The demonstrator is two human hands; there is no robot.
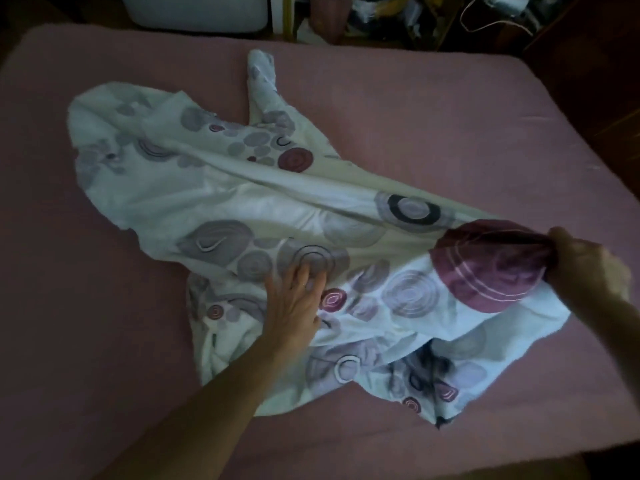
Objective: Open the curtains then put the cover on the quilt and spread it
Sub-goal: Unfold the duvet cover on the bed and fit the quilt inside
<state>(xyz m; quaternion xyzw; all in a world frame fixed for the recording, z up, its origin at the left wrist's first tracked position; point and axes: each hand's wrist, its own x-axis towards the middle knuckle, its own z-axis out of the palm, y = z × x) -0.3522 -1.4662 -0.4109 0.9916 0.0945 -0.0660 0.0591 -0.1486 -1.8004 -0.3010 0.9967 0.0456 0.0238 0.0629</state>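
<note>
While the room lies dim, the cover (263, 199), white with grey and maroon circles, sprawls crumpled across the middle of the bed (467, 133), whose sheet is a dusty pink. One twisted corner of the cover points toward twelve o'clock, and the bulk runs from ten o'clock down to five o'clock. The left hand (294, 303) comes in from seven o'clock and lies flat on the cloth just below the centre, its fingers (304, 275) straight and slightly spread, pressing the cover onto the bed. The right hand (585, 268) sits at three o'clock, its fingers curled round a bunched fold of the cover where a big maroon circle is printed, lifting that edge off the sheet. Beyond the far edge of the bed, at twelve o'clock, stands a pale boxy object (194, 12), and toward one o'clock lies dark clutter (398, 15) with a thin cable (485, 24), too blurred to identify.
</note>
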